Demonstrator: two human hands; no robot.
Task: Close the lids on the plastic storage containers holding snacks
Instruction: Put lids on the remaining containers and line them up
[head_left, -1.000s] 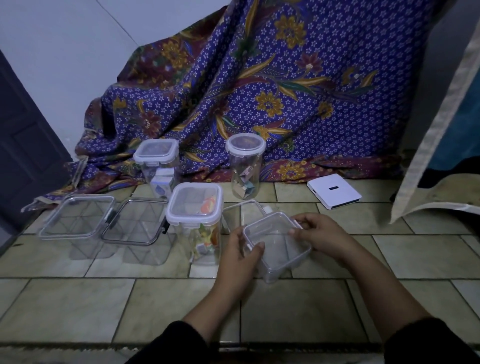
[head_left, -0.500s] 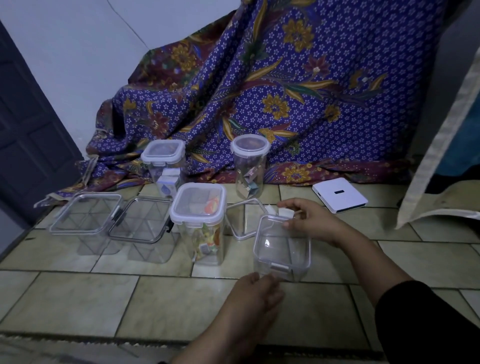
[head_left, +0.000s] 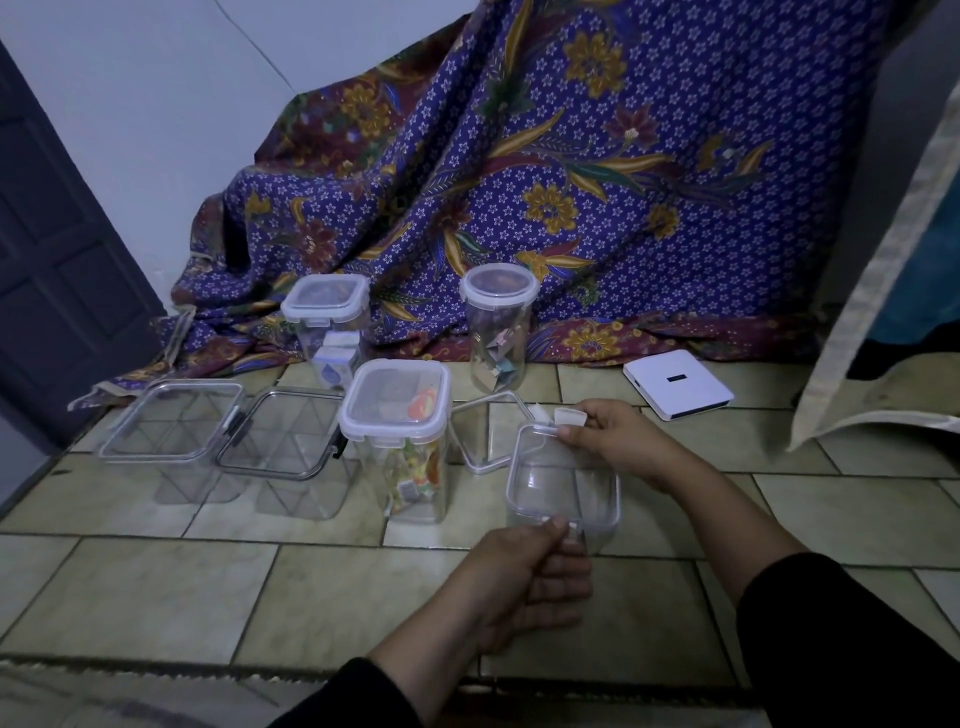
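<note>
Clear plastic container (head_left: 563, 483) is sitting on the tiled floor (head_left: 156, 582) beside the snack box (head_left: 395, 415). The left grip (head_left: 519, 577), off it a moment ago, is now pinching the near latch (head_left: 560, 526), and the right grip (head_left: 618, 441) is pinching the far one, so latching is likely beginning.

Draped cloth (head_left: 597, 171): purple-blue ground, small white star flowers, gold and maroon floral sprays, maroon border. Floor tiles (head_left: 156, 587): mottled beige-olive, dark grout. Flat box (head_left: 678, 383): white. Snack container lid (head_left: 393, 406): clear, pale lilac rim. Right sleeve (head_left: 857, 639): black.
</note>
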